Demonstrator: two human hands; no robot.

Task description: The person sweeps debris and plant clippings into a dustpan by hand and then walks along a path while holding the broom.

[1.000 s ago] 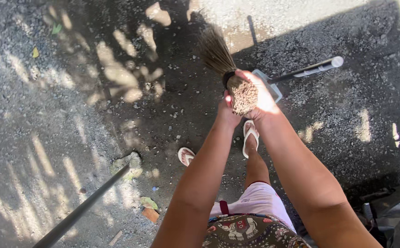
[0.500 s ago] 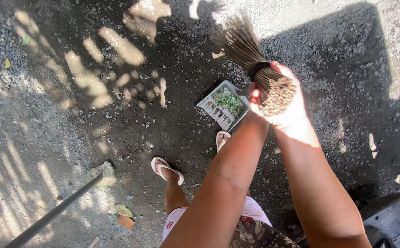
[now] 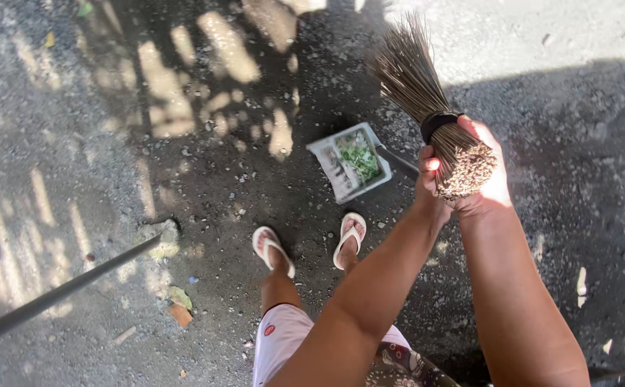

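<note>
The stick broom (image 3: 427, 107), a bundle of thin brown stalks bound by a black band, is the one thing in hand in the head view. It is held up off the ground above and to the right of the dustpan (image 3: 350, 160), the cut butt ends turned toward the camera and the loose tips fanning up and away. The left hand (image 3: 431, 175) wraps the bundle just below the band, fingers clenched around it; the right hand (image 3: 488, 183) cups the far side of the butt ends, closed against them, so both hands press the stalks together, seemingly to keep them even and tight.

The dustpan lies flat on the gravelly ground with green leaf scraps in it, its handle running toward the broom. Just below the dustpan stand two feet in white sandals (image 3: 312, 244). Well to the left of the dustpan a grey pole (image 3: 61, 290) slants across the ground beside a few fallen leaves (image 3: 178, 304).
</note>
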